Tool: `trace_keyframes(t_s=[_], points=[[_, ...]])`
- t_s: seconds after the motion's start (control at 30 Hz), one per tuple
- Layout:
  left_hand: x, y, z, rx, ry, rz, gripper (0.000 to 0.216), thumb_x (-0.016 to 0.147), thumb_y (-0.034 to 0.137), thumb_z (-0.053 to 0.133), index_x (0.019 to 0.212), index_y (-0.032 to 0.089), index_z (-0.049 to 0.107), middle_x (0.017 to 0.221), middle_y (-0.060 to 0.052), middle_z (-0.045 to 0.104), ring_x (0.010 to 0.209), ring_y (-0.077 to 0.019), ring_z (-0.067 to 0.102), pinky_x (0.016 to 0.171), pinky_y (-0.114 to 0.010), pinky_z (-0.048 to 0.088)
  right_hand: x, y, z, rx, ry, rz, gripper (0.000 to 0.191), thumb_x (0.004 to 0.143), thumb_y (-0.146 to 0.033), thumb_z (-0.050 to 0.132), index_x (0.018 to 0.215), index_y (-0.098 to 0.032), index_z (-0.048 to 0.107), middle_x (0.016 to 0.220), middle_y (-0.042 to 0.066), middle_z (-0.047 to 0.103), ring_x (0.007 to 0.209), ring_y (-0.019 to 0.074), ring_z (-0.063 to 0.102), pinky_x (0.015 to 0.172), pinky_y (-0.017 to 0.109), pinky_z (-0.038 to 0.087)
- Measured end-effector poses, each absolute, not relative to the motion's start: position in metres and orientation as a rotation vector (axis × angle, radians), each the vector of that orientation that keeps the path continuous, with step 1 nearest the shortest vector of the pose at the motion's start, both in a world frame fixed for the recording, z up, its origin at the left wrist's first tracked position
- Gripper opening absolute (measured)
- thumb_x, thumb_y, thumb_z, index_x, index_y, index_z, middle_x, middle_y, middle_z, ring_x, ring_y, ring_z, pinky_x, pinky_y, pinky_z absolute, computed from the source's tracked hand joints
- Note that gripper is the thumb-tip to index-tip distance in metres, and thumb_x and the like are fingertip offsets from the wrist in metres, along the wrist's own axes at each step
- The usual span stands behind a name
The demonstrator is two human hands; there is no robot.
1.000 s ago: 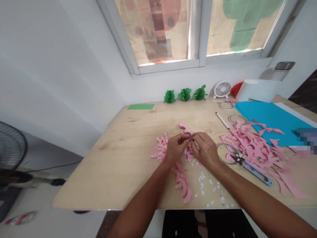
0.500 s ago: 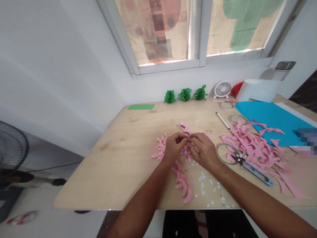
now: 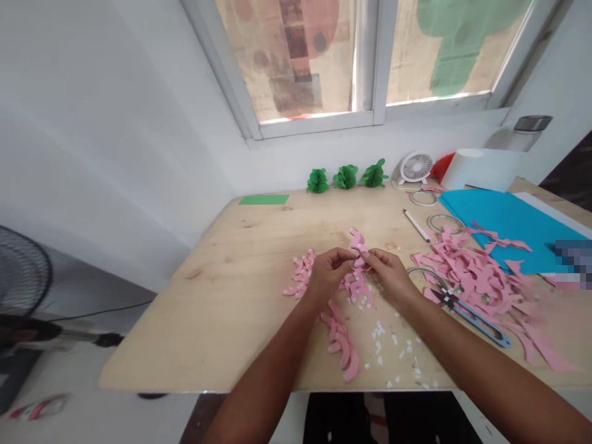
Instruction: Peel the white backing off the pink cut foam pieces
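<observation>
- The left hand (image 3: 329, 271) and right hand (image 3: 387, 271) pinch a small curved pink paper strip (image 3: 357, 251) between their fingers, over the pale wooden surface (image 3: 222, 296).
- Wavy pink paper pieces (image 3: 343, 345) lie beside and beneath the hands.
- Blue-handled black snips (image 3: 474, 318) rest against jagged pink scraps (image 3: 476, 268).
- 3 green ruffled paper ornaments (image 3: 345, 177) stand along the back.

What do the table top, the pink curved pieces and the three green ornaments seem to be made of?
Table top: smooth, pale wood or wood-look board; dark knots show.
Pink curved pieces: probably matte paper or thin foam; no shine shows.
Green ornaments: likely matte paper; thin leaves fan out in layers.
</observation>
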State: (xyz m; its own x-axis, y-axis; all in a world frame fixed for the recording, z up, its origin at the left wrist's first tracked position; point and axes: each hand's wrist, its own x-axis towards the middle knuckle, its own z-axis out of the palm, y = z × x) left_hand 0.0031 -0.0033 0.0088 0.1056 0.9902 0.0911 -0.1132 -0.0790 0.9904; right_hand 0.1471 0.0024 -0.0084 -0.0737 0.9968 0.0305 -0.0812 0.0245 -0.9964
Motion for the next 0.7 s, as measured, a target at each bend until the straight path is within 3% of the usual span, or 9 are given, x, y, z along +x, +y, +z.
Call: trace_keyframes(t_s=[0.37, 0.53, 0.7], points=[[-0.007, -0.003, 0.008, 1.348, 0.875, 1.075, 0.037, 0.066, 0.026, 0.068, 0.101, 0.016, 0.061, 0.09, -0.006, 0.065, 0.078, -0.0154, 0.06, 0.068, -0.027, 0.049, 0.146, 0.003, -0.009, -0.951, -0.95, 1.485, 0.02, 0.064, -0.034, 0.069, 0.062, -0.017, 0.06, 0.059, -0.002, 0.055, 0.056, 0.0104, 0.047, 0.058, 0.024, 0.035], [-0.006, -0.002, 0.003, 1.379, 0.897, 1.1, 0.031, 0.068, 0.026, 0.067, 0.096, 0.016, 0.063, 0.075, -0.002, 0.061, 0.067, -0.0111, 0.055, 0.062, -0.024, 0.046, 0.146, 0.001, -0.008, -0.912, -0.956, 1.528, 0.018, 0.065, -0.033, 0.07, 0.065, -0.017, 0.061, 0.061, -0.002, 0.056, 0.058, 0.0104, 0.048, 0.059, 0.023, 0.035], [-0.007, -0.002, 0.005, 1.406, 0.915, 1.117, 0.026, 0.068, 0.025, 0.066, 0.093, 0.016, 0.065, 0.076, -0.002, 0.061, 0.063, -0.0092, 0.053, 0.059, -0.021, 0.043, 0.145, 0.001, -0.007, -0.904, -0.937, 1.534, 0.018, 0.066, -0.034, 0.069, 0.069, -0.018, 0.063, 0.061, -0.002, 0.056, 0.058, 0.0109, 0.049, 0.061, 0.024, 0.037]])
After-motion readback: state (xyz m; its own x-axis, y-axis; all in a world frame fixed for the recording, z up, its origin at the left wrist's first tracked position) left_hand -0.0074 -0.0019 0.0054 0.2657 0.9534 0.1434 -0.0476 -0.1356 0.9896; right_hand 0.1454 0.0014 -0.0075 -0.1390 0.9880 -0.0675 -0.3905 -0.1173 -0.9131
